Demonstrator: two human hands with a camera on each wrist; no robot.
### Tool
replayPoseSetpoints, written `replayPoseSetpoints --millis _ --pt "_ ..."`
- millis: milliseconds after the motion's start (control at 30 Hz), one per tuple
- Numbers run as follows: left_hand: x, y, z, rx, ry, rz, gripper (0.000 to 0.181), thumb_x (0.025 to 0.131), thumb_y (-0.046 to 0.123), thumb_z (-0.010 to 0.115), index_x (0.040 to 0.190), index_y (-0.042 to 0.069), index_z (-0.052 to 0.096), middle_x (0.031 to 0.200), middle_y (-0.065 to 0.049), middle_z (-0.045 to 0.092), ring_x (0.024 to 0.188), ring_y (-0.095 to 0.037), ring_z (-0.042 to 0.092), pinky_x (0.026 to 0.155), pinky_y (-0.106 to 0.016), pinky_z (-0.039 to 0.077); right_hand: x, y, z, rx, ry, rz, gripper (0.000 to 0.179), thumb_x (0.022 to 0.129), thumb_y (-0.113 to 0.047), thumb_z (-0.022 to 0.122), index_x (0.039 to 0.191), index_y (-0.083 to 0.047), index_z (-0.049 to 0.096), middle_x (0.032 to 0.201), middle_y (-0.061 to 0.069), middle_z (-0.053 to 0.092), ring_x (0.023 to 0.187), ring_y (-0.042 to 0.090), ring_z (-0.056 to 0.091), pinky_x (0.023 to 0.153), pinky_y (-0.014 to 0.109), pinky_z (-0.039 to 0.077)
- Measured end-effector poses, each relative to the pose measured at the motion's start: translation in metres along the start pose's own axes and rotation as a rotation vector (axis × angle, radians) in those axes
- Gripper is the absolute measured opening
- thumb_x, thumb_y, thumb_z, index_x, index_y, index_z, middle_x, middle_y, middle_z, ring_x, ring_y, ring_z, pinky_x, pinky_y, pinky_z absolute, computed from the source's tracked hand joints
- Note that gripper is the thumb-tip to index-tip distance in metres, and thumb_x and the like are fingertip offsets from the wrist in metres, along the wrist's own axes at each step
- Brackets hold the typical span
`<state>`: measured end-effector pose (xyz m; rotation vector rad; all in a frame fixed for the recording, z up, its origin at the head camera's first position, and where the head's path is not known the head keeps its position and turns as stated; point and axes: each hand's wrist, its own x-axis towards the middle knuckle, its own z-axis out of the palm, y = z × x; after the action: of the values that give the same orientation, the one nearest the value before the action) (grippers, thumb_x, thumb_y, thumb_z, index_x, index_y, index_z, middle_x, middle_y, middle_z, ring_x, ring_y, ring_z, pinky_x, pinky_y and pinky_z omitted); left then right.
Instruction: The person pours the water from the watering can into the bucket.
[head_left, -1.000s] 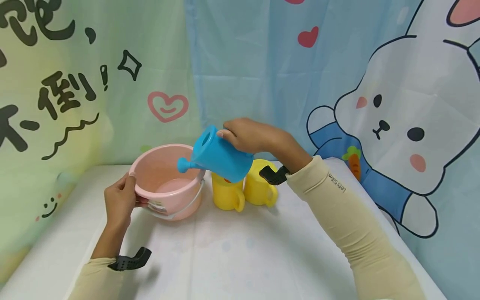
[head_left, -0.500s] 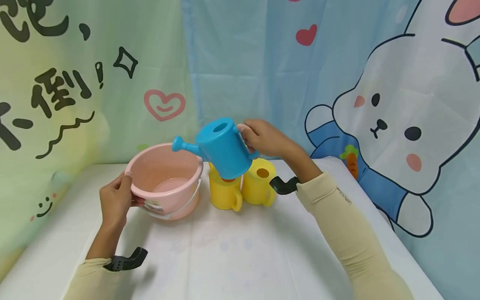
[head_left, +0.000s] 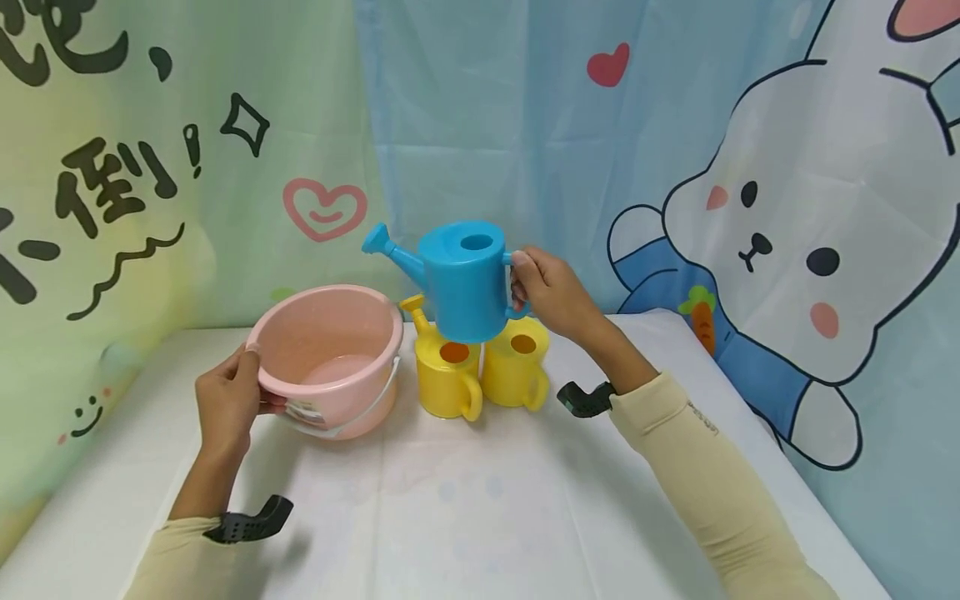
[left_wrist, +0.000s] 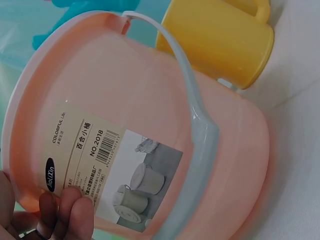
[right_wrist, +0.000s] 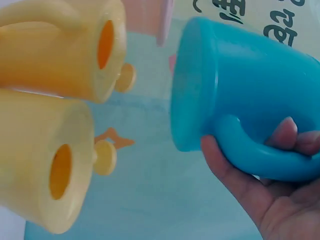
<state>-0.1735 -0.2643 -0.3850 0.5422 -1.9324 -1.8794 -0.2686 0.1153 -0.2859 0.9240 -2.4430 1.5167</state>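
A blue watering can (head_left: 468, 283) hangs upright in the air, its spout to the left, and my right hand (head_left: 551, 292) grips its handle. In the right wrist view the fingers curl round that blue handle (right_wrist: 270, 160). Below the can, two yellow watering cans (head_left: 447, 379) (head_left: 513, 371) stand side by side on the table. To their left is a pink bucket (head_left: 341, 408) with a pale handle. My left hand (head_left: 228, 396) pinches the bucket's left rim, thumb on top and fingers underneath. The left wrist view shows those fingertips (left_wrist: 75, 215) against the bucket's paper label (left_wrist: 110, 165).
A white cloth covers the table (head_left: 450, 517). Behind it hangs a printed curtain (head_left: 480, 125) with a rabbit, hearts and lettering. The yellow cans stand close to the bucket's right side.
The blue watering can has gone from tilted over the bucket to upright, rising and moving right with my right hand. My left hand keeps its hold on the bucket's rim.
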Motion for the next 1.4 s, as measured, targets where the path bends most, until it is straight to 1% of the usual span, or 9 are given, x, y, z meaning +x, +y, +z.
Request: replayPoseSetpoints --millis 233,300,433,533,667,767,867,1033,1400 --pt "0.001 -0.001 0.001 -0.003 0.002 -0.011 0.045 0.1 0.024 0.049 0.141 0.006 0.049 0.06 -0.003 0.063 0.039 -0.014 0.059 0.04 -0.027 0.055 -0.01 0.005 -0.005 0.034 0.294 -0.019 0.038 0.108 -0.028 0.034 0.088 0.0 0.049 0.072 0.013 0.047 0.066 0.023 0.056 0.064 0.028 0.055" --pt "0.001 -0.001 0.001 -0.008 0.005 -0.012 0.045 0.1 0.024 0.049 0.141 0.006 0.049 0.06 -0.003 0.063 0.039 -0.014 0.059 0.04 -0.027 0.055 -0.012 0.006 -0.008 0.028 0.345 -0.008 0.039 0.107 -0.031 0.034 0.088 0.0 0.049 0.072 0.013 0.047 0.066 0.022 0.057 0.066 0.027 0.055" --pt "0.001 -0.001 0.001 -0.016 0.009 -0.018 0.045 0.1 0.024 0.049 0.141 0.006 0.05 0.059 -0.003 0.063 0.039 -0.014 0.059 0.04 -0.027 0.055 -0.017 0.011 -0.013 0.001 0.375 0.024 0.041 0.107 -0.031 0.033 0.09 0.002 0.049 0.074 0.014 0.047 0.068 0.021 0.057 0.07 0.026 0.055" --pt "0.001 -0.001 0.001 -0.015 0.008 -0.017 0.045 0.1 0.023 0.049 0.141 0.006 0.05 0.059 -0.003 0.062 0.039 -0.014 0.059 0.04 -0.027 0.055 -0.023 0.007 -0.015 -0.004 0.395 0.05 0.038 0.108 -0.026 0.032 0.091 0.004 0.049 0.074 0.015 0.047 0.068 0.023 0.057 0.067 0.023 0.054" --pt "0.001 0.0 0.001 -0.016 0.006 -0.012 0.044 0.1 0.023 0.05 0.141 0.006 0.051 0.058 -0.004 0.062 0.039 -0.014 0.059 0.04 -0.027 0.055 -0.028 0.013 -0.018 0.002 0.443 0.043 0.039 0.108 -0.025 0.032 0.091 0.005 0.049 0.074 0.015 0.048 0.067 0.021 0.058 0.061 0.023 0.053" --pt "0.001 0.0 0.001 -0.015 0.003 -0.007 0.044 0.1 0.024 0.05 0.141 0.006 0.05 0.057 -0.004 0.062 0.039 -0.014 0.059 0.04 -0.027 0.055 -0.029 0.027 -0.021 -0.004 0.477 0.039 0.042 0.108 -0.031 0.033 0.09 0.004 0.049 0.073 0.014 0.048 0.067 0.019 0.058 0.063 0.026 0.053" --pt "0.0 0.0 0.0 -0.006 0.006 0.0 0.044 0.1 0.025 0.049 0.141 0.006 0.05 0.057 -0.003 0.062 0.039 -0.014 0.059 0.04 -0.027 0.055 -0.032 0.032 -0.022 -0.017 0.502 0.065 0.043 0.108 -0.032 0.032 0.09 0.003 0.049 0.074 0.013 0.048 0.068 0.019 0.058 0.066 0.028 0.053" --pt "0.0 0.0 0.0 -0.004 0.012 0.002 0.044 0.1 0.024 0.049 0.14 0.006 0.051 0.058 -0.003 0.063 0.039 -0.014 0.059 0.04 -0.027 0.055 -0.038 0.043 -0.024 -0.033 0.551 0.089 0.042 0.107 -0.032 0.032 0.089 0.001 0.05 0.073 0.012 0.049 0.067 0.017 0.058 0.064 0.032 0.054" --pt "0.001 -0.001 -0.001 0.015 0.009 0.0 0.045 0.1 0.025 0.048 0.141 0.007 0.049 0.059 -0.001 0.063 0.04 -0.013 0.059 0.041 -0.027 0.055 -0.051 0.065 -0.03 -0.067 0.62 0.184 0.043 0.107 -0.035 0.031 0.093 0.001 0.05 0.075 0.011 0.049 0.068 0.015 0.057 0.069 0.028 0.053"
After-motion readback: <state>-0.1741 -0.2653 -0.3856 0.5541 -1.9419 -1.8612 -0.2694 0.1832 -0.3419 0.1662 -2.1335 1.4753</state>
